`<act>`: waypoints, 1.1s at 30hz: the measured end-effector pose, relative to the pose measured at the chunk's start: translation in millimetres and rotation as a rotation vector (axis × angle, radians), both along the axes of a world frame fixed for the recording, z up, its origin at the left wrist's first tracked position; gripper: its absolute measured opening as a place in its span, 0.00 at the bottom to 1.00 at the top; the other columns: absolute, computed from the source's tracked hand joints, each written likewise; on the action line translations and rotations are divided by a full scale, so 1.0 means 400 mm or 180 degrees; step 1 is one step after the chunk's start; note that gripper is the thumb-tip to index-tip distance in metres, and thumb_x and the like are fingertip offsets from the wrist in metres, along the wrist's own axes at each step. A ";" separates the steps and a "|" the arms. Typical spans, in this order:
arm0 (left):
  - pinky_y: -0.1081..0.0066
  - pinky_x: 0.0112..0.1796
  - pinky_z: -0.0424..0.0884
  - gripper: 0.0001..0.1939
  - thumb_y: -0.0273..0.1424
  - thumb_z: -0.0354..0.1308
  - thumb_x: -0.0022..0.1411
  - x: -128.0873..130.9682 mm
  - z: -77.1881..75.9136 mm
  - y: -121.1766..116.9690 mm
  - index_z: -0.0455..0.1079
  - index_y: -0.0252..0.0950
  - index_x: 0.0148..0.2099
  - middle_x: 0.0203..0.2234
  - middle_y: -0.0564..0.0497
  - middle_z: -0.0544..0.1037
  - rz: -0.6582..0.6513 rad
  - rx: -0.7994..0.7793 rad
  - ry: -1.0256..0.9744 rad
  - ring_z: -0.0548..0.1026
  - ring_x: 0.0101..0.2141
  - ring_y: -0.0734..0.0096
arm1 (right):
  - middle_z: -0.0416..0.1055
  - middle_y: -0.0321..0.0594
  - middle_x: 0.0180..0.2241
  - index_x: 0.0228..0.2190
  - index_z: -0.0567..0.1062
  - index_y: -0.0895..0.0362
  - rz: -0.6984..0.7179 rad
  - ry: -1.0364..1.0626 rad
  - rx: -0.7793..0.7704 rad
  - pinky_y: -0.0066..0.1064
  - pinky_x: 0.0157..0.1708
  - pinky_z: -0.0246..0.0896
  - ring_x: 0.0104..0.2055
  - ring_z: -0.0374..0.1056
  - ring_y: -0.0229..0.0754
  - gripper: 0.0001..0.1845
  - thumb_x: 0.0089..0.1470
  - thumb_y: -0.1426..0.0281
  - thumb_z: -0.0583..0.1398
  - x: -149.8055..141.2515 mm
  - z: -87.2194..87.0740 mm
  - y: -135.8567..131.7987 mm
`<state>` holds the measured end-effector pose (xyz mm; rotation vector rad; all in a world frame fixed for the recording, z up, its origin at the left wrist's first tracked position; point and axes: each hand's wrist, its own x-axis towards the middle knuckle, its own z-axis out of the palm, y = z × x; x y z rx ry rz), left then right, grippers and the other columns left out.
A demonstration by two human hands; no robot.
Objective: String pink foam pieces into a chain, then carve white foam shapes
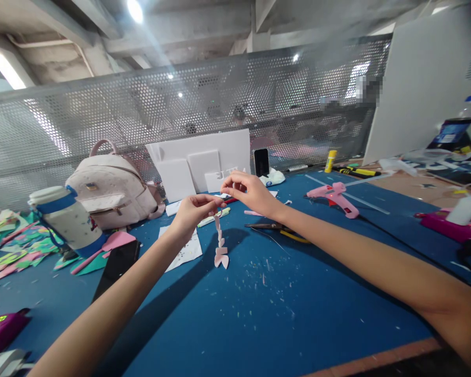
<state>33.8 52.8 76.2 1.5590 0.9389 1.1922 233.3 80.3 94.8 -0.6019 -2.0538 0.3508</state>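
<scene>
My left hand (196, 210) pinches the top of a pale pink strip (221, 245) between thumb and fingertips. Small folded or cut pieces run down the strip, which dangles above the blue table and ends in a forked, tail-like shape. Just right of it and slightly higher, my right hand (253, 192) has its fingers curled together in a pinch; whatever they hold, if anything, is too small to make out. Below the right wrist lie scissors (267, 226) with yellow handles. A green-and-white marker (214, 217) rests behind the strip.
A pink glue gun (333, 198) with its cord lies to the right, near a yellow glue stick (330, 161). On the left are a black phone (118, 262), a tumbler (68, 220), a backpack (110, 183) and foam scraps (11, 246). White boards (204, 152) stand behind.
</scene>
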 end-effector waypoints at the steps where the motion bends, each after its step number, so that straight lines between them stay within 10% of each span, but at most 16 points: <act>1: 0.72 0.35 0.71 0.10 0.37 0.70 0.54 -0.001 0.000 0.000 0.83 0.36 0.34 0.32 0.46 0.84 0.0002 0.0031 0.0025 0.72 0.26 0.74 | 0.70 0.38 0.36 0.34 0.76 0.57 0.0039 -0.0033 -0.0012 0.31 0.32 0.56 0.29 0.61 0.36 0.06 0.61 0.68 0.59 0.002 0.003 -0.001; 33: 0.69 0.37 0.72 0.09 0.38 0.69 0.53 0.003 -0.004 0.001 0.82 0.38 0.34 0.31 0.46 0.84 0.0129 0.0266 0.0330 0.78 0.32 0.66 | 0.74 0.37 0.30 0.29 0.77 0.57 0.0013 -0.0348 -0.0257 0.33 0.32 0.53 0.29 0.63 0.37 0.06 0.57 0.69 0.62 0.002 0.003 0.000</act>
